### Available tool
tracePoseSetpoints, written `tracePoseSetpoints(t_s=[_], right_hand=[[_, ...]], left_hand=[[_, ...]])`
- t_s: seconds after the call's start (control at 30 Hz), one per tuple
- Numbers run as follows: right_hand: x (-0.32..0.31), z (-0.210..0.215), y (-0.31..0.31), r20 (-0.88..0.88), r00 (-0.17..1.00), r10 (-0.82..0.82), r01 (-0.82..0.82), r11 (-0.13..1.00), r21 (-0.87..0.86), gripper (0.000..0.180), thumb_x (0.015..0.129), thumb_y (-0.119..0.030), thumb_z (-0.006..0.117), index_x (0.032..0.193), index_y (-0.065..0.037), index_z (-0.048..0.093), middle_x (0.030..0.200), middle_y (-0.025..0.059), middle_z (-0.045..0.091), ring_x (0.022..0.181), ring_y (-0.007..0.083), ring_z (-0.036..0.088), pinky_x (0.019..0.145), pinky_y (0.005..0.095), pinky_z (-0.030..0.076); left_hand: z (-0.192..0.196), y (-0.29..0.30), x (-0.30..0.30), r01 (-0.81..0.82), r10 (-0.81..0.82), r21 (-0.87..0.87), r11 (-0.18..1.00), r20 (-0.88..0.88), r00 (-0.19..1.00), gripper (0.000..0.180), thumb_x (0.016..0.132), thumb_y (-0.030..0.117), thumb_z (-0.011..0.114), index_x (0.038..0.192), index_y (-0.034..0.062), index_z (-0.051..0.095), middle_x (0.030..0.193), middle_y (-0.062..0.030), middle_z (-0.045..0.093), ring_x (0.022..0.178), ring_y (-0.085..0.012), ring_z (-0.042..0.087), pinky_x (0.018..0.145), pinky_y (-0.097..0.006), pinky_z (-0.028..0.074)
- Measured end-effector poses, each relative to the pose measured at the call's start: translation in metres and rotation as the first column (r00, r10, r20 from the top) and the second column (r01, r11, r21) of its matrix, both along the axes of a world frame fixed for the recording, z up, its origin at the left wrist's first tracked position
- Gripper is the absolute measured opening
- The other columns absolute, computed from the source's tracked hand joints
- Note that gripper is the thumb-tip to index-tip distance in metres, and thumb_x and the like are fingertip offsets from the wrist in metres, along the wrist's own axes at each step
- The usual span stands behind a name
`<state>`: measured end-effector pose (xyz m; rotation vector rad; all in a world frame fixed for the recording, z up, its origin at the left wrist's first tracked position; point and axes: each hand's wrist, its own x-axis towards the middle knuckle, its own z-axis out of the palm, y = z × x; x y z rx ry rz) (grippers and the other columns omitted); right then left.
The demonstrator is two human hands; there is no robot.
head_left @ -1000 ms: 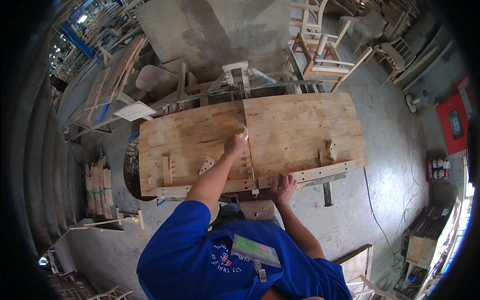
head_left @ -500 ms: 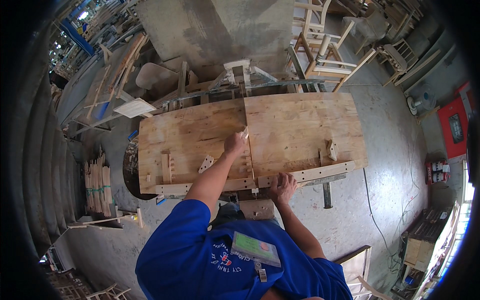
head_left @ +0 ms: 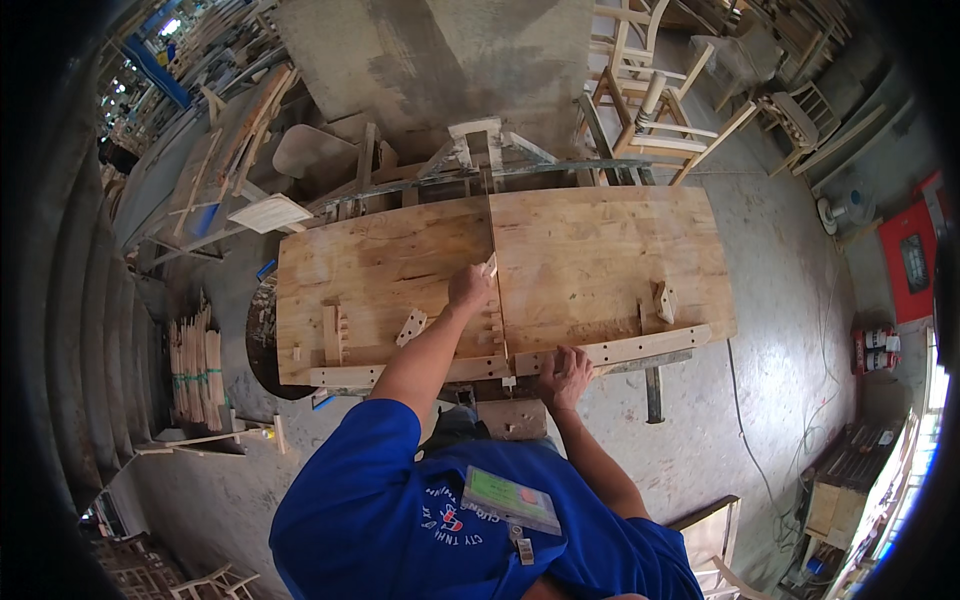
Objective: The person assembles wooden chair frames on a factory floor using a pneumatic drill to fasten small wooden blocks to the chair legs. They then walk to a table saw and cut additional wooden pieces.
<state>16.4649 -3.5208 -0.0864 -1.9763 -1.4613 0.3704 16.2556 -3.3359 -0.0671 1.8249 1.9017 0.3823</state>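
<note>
My left hand is closed round a pale wooden piece beside the gap between two tabletop boards. Below that fist, a row of peg-like stubs runs along the gap. My right hand curls its fingers over a long pale wooden rail with drilled holes at the near edge of the right board. A similar holed rail lies along the near edge of the left board. My fingers partly hide what each hand grips.
On the left board lie a pegged wooden strip and a holed block. Another holed block stands on the right board. Chair frames are at the back right. Bundled sticks stand at left; a cable crosses the floor.
Both hands stay almost in place, and the wooden pieces have not visibly moved. The view has shifted very slightly.
</note>
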Motion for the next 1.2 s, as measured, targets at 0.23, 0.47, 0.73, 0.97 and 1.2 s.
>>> tracePoseSetpoints(t_s=[0.23, 0.47, 0.73, 0.97, 1.2], right_hand=[[0.001, -0.004, 0.000, 0.037, 0.999, 0.003, -0.005, 0.999, 0.034, 0.034, 0.087, -0.031, 0.072, 0.114, -0.011, 0.068, 0.121, 0.0113, 0.062, 0.114, 0.0369, 0.055, 0.101, 0.0512, 0.039], [0.000, -0.004, -0.001, 0.043, 0.999, 0.012, -0.014, 0.999, 0.039, 0.034, 0.086, -0.030, 0.072, 0.114, -0.011, 0.068, 0.121, 0.0114, 0.062, 0.114, 0.0367, 0.055, 0.100, 0.0516, 0.039], [0.000, -0.006, -0.001, 0.047, 0.999, 0.013, -0.015, 0.999, 0.043, 0.035, 0.087, -0.031, 0.072, 0.115, -0.010, 0.068, 0.121, 0.0119, 0.062, 0.114, 0.0371, 0.054, 0.101, 0.0513, 0.039], [0.000, -0.009, -0.001, 0.039, 0.999, 0.006, -0.008, 1.000, 0.029, 0.036, 0.087, -0.032, 0.072, 0.115, -0.010, 0.068, 0.121, 0.0117, 0.062, 0.115, 0.0369, 0.054, 0.102, 0.0507, 0.039], [0.000, -0.011, -0.002, 0.029, 1.000, 0.008, -0.009, 1.000, 0.025, 0.036, 0.087, -0.032, 0.072, 0.115, -0.011, 0.068, 0.122, 0.0117, 0.062, 0.115, 0.0370, 0.054, 0.102, 0.0518, 0.038]], left_hand=[[-0.002, -0.002, 0.001, -0.009, 0.009, 0.006, 1.000, 0.019, 1.000, 0.025, 0.092, 0.023, 0.061, 0.107, 0.0062, 0.072, 0.094, -0.0220, 0.074, 0.089, -0.0413, 0.072, 0.081, -0.051, 0.057], [-0.003, -0.003, 0.002, -0.033, 0.033, 0.004, 0.999, 0.037, 0.999, 0.024, 0.092, 0.021, 0.063, 0.108, 0.0049, 0.071, 0.095, -0.0225, 0.074, 0.090, -0.0414, 0.072, 0.081, -0.051, 0.057], [-0.004, -0.004, 0.002, -0.024, 0.023, 0.022, 0.999, 0.041, 0.999, 0.024, 0.092, 0.021, 0.062, 0.108, 0.0046, 0.071, 0.093, -0.0226, 0.073, 0.089, -0.0420, 0.071, 0.081, -0.051, 0.057], [-0.004, -0.005, 0.002, -0.020, 0.019, 0.028, 0.999, 0.039, 0.999, 0.024, 0.092, 0.020, 0.060, 0.107, 0.0049, 0.070, 0.094, -0.0225, 0.073, 0.090, -0.0419, 0.071, 0.080, -0.051, 0.057], [-0.003, -0.005, 0.002, -0.034, 0.034, -0.015, 0.999, 0.033, 0.999, 0.037, 0.094, 0.023, 0.062, 0.126, 0.0054, 0.070, 0.102, -0.0244, 0.074, 0.095, -0.0408, 0.072, 0.086, -0.050, 0.056]])
